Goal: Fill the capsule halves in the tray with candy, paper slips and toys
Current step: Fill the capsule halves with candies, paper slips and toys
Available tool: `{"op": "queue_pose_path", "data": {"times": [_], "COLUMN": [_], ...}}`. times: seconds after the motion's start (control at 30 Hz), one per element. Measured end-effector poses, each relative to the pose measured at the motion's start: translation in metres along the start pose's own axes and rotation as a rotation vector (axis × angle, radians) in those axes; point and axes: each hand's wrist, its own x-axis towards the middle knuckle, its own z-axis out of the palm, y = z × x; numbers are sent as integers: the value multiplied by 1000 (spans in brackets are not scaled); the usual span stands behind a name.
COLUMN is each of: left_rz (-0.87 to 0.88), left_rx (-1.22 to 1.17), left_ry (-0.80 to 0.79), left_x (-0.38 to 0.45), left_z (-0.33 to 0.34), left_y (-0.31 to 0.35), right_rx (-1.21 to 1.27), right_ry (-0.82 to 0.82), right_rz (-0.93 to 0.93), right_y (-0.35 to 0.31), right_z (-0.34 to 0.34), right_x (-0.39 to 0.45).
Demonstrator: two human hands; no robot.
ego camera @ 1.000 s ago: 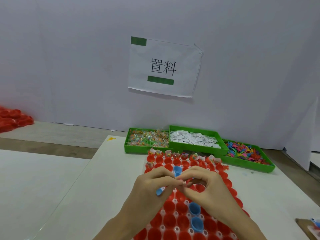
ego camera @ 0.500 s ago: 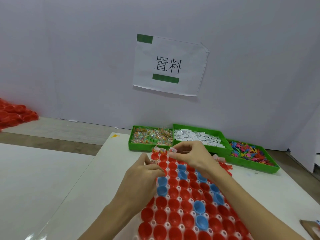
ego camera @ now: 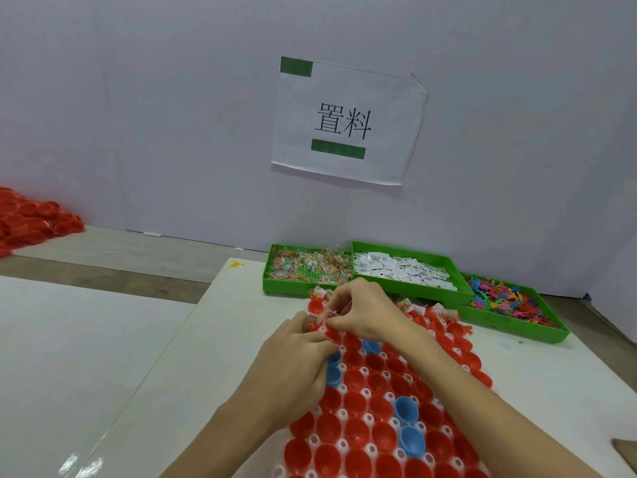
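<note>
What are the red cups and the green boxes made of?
The round red capsule halves look like thin, smooth plastic: they shine where light hits them. The three flat green supply trays look like stiffer moulded plastic with a duller finish; one shows a moulded grid floor. Plastic is a guess from looks.

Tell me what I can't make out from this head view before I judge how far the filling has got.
- Capsule halves under the left hand and right hand: hidden, fill unknown.
- Small items in the hands' grip: too small to name.
- Tray's near rows: cut off by bottom edge.
- Far-row contents: too small to sort.
- Brown object: cropped at right edge.
</note>
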Motion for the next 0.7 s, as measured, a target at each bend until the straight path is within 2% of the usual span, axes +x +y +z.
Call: {"op": "queue_pose_path", "data": {"times": [0.43, 0.7], "left_rz": [-21, -18], "left_rx": [2, 10], "left_ry": [-44, -37], "left_x": [1, 1], "left_z": [2, 2], "left_y": [1, -1], "right_rx": [-163, -89], "right_ry": [-91, -297], "right_rz": [-19, -9], "right_y": [0, 7], "right_z": [3, -20], "right_x": [9, 16]}}
